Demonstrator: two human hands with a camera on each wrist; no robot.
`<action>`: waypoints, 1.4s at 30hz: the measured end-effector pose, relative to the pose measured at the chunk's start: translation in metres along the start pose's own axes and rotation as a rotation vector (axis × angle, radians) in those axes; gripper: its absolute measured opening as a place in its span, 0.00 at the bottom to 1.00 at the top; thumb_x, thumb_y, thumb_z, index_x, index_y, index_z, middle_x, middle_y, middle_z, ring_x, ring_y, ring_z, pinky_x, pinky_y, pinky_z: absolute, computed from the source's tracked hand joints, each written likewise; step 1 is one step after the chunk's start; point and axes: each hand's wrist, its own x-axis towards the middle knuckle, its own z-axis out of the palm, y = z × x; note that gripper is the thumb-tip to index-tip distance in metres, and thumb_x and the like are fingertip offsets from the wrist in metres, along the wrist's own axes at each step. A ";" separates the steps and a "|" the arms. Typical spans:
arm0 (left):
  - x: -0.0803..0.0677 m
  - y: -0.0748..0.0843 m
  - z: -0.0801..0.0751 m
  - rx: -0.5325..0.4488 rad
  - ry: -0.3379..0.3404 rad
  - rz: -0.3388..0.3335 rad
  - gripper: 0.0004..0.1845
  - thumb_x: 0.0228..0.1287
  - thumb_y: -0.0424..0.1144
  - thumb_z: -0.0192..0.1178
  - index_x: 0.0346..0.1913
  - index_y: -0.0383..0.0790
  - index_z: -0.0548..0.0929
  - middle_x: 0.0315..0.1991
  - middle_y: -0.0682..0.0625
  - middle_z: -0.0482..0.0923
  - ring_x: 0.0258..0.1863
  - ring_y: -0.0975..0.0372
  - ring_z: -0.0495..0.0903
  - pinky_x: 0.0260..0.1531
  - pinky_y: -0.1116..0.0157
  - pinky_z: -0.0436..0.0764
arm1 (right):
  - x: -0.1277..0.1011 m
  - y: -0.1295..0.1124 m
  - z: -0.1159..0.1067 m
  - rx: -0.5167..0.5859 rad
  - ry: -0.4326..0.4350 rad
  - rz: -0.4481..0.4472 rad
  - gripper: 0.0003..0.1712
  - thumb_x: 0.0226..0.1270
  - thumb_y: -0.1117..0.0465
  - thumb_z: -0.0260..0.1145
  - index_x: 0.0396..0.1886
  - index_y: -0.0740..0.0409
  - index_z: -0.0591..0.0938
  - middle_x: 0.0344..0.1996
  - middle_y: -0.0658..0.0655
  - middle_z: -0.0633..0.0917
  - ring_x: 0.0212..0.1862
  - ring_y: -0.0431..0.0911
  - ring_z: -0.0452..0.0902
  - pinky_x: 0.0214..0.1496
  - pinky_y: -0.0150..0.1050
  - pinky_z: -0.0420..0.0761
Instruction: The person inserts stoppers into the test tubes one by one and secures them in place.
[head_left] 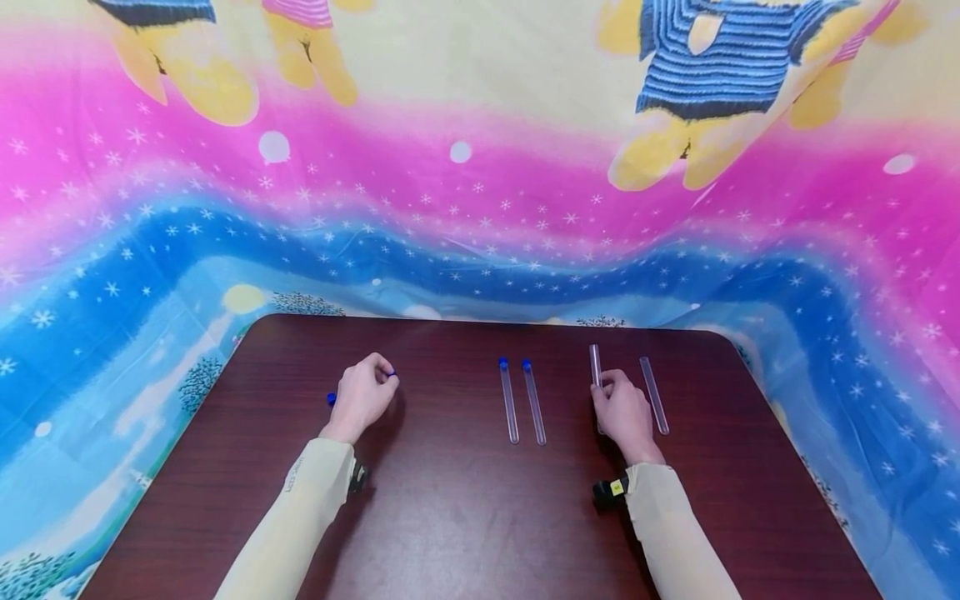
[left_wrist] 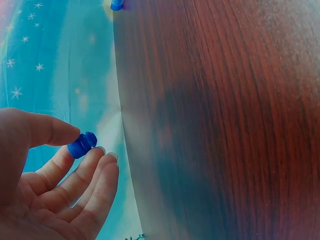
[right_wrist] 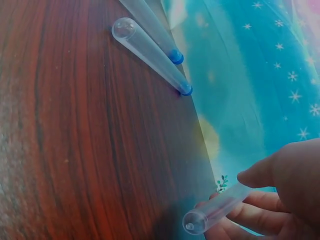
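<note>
My left hand (head_left: 365, 393) pinches a small blue cap (left_wrist: 82, 144) between thumb and fingertips, just above the dark wooden table (head_left: 450, 500). A second blue cap (head_left: 332, 399) lies on the table by that hand's left side. My right hand (head_left: 621, 410) holds a clear uncapped test tube (head_left: 596, 365), seen close in the right wrist view as the tube (right_wrist: 215, 212) under my thumb. Another uncapped tube (head_left: 654, 395) lies just right of that hand. Two capped tubes (head_left: 522, 402) lie side by side at the table's middle, also visible as the capped tubes (right_wrist: 155, 50).
A bright cartoon-print cloth (head_left: 480, 208) hangs behind and around the table. The table's rounded far edge (head_left: 480, 321) runs close behind the tubes.
</note>
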 end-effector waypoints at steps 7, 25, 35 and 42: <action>0.000 0.002 0.002 -0.003 -0.001 0.006 0.05 0.66 0.37 0.63 0.40 0.41 0.80 0.32 0.49 0.82 0.33 0.53 0.80 0.40 0.54 0.78 | -0.001 -0.001 -0.002 0.041 0.021 -0.005 0.22 0.75 0.60 0.60 0.64 0.64 0.73 0.37 0.59 0.86 0.18 0.44 0.78 0.31 0.45 0.79; 0.000 0.007 0.003 -0.004 -0.025 0.035 0.05 0.66 0.37 0.64 0.41 0.40 0.81 0.31 0.50 0.81 0.32 0.54 0.79 0.39 0.53 0.79 | -0.001 -0.003 -0.005 0.097 0.078 -0.083 0.25 0.71 0.65 0.62 0.66 0.62 0.73 0.41 0.59 0.86 0.25 0.45 0.82 0.42 0.50 0.80; 0.001 0.010 0.004 -0.002 -0.041 0.051 0.04 0.65 0.37 0.64 0.39 0.41 0.81 0.30 0.50 0.81 0.31 0.55 0.79 0.39 0.54 0.79 | -0.001 -0.004 -0.007 0.139 0.100 -0.106 0.24 0.71 0.67 0.62 0.66 0.60 0.73 0.44 0.61 0.87 0.26 0.45 0.83 0.37 0.45 0.79; 0.002 0.011 0.006 -0.009 -0.065 0.060 0.04 0.66 0.37 0.64 0.39 0.41 0.81 0.30 0.50 0.81 0.31 0.56 0.79 0.38 0.55 0.79 | -0.001 -0.008 -0.008 0.195 0.100 -0.165 0.25 0.73 0.69 0.62 0.68 0.59 0.74 0.46 0.63 0.87 0.30 0.48 0.85 0.29 0.42 0.82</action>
